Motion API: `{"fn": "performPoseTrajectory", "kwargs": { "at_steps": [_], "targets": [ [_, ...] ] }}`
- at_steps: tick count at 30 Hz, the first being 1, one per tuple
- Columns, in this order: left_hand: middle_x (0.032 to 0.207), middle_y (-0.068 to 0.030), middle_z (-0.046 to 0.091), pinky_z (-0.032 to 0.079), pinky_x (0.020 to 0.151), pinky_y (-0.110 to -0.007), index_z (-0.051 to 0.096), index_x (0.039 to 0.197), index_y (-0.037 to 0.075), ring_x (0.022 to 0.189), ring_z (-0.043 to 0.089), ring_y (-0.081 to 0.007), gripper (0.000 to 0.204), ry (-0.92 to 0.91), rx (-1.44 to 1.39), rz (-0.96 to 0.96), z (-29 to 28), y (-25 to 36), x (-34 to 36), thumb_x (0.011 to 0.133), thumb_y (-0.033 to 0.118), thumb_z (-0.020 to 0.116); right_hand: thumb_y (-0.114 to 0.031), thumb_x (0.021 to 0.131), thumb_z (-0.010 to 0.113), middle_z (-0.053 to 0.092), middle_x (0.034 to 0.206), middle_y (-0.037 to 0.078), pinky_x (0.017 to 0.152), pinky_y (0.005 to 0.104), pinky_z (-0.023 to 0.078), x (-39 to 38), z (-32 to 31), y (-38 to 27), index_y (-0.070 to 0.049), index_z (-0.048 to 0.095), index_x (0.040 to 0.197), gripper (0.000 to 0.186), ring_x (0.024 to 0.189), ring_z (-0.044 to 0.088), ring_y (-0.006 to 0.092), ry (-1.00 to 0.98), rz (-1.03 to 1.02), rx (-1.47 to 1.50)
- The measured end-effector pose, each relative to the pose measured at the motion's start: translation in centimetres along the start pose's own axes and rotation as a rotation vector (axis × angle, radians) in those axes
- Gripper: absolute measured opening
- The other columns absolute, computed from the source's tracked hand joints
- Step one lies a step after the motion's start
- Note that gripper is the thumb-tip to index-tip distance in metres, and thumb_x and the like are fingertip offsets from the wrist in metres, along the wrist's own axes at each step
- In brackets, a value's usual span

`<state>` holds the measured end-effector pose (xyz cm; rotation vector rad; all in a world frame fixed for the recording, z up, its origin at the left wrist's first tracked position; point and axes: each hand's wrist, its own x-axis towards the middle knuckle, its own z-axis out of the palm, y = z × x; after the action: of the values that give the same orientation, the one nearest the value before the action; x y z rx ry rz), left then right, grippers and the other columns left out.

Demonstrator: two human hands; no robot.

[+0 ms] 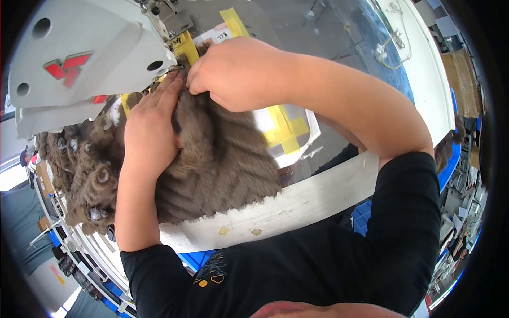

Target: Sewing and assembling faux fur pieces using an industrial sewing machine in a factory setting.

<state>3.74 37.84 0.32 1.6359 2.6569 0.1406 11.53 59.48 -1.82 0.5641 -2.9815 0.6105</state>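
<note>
The fur fabric (222, 164) is a dull grey-brown, shaded in soft darker stripes; the heap of fur pieces (79, 175) beside it is the same brown with small pale spots. The sewing machine (85, 58) is off-white with a red emblem. Yellow tape strips (283, 130) cross a pale plate — some form a cross. The table edge (297, 204) is whitish, the bins (199, 259) beneath bright blue. The sleeves (403, 222) are black.

Shaggy brown fur fabric (222, 164) — smooth table (297, 204)
</note>
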Motion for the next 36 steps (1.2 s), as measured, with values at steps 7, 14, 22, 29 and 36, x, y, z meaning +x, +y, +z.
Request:
{"fn": "performPoseTrajectory", "kwargs": {
  "at_steps": [7, 14, 22, 29, 36],
  "targets": [
    [0.151, -0.0126, 0.056, 0.050, 0.105, -0.043, 0.056, 0.140, 0.001, 0.128, 0.060, -0.0334, 0.083, -0.029, 0.003, -0.005, -0.3, 1.0, -0.8, 0.060, -0.010, 0.070, -0.006, 0.079, 0.061, 0.075, 0.097, 0.010, 0.080, 0.0445, 0.059, -0.1, 0.0, -0.8, -0.007, 0.078, 0.096, 0.025, 0.091, 0.072, 0.0331, -0.050, -0.003, -0.055],
    [0.151, -0.0142, 0.055, 0.050, 0.106, -0.043, 0.055, 0.141, 0.001, 0.128, 0.059, -0.0360, 0.081, -0.045, 0.018, -0.018, -0.3, 1.8, -0.4, 0.062, -0.012, 0.065, -0.006, 0.077, 0.062, 0.072, 0.081, 0.015, 0.070, 0.0466, 0.057, -0.3, -0.8, -0.8, -0.006, 0.075, 0.080, 0.014, 0.080, 0.070, 0.0361, 0.050, -0.048, -0.021],
    [0.149, -0.0158, 0.057, 0.050, 0.106, -0.044, 0.054, 0.143, 0.002, 0.127, 0.060, -0.0375, 0.075, -0.028, -0.008, -0.031, -0.3, 2.3, -0.1, 0.069, -0.012, 0.062, -0.007, 0.077, 0.063, 0.070, 0.076, 0.016, 0.068, 0.0479, 0.057, -0.5, -1.3, -0.7, -0.006, 0.075, 0.077, 0.012, 0.077, 0.069, 0.0376, 0.022, -0.036, -0.030],
    [0.135, -0.0176, 0.066, 0.053, 0.100, -0.045, 0.065, 0.132, 0.003, 0.114, 0.066, -0.0383, 0.055, -0.041, -0.174, 0.071, -3.9, 3.1, -2.8, 0.077, 0.000, 0.069, -0.008, 0.078, 0.063, 0.073, 0.089, 0.010, 0.073, 0.0470, 0.058, -0.1, -0.2, -0.4, -0.007, 0.075, 0.085, 0.014, 0.086, 0.071, 0.0340, -0.009, -0.072, -0.059],
    [0.101, -0.0123, 0.076, 0.053, 0.077, -0.034, 0.076, 0.096, 0.005, 0.093, 0.070, -0.0252, 0.032, 0.233, -1.566, 0.651, -12.0, 7.5, -6.1, 0.108, 0.028, 0.058, -0.008, 0.082, 0.059, 0.076, 0.106, 0.006, 0.083, 0.0447, 0.058, -0.4, -1.1, -1.4, -0.008, 0.077, 0.097, 0.023, 0.098, 0.071, 0.0298, 0.006, -0.087, -0.025]
  ]
}}
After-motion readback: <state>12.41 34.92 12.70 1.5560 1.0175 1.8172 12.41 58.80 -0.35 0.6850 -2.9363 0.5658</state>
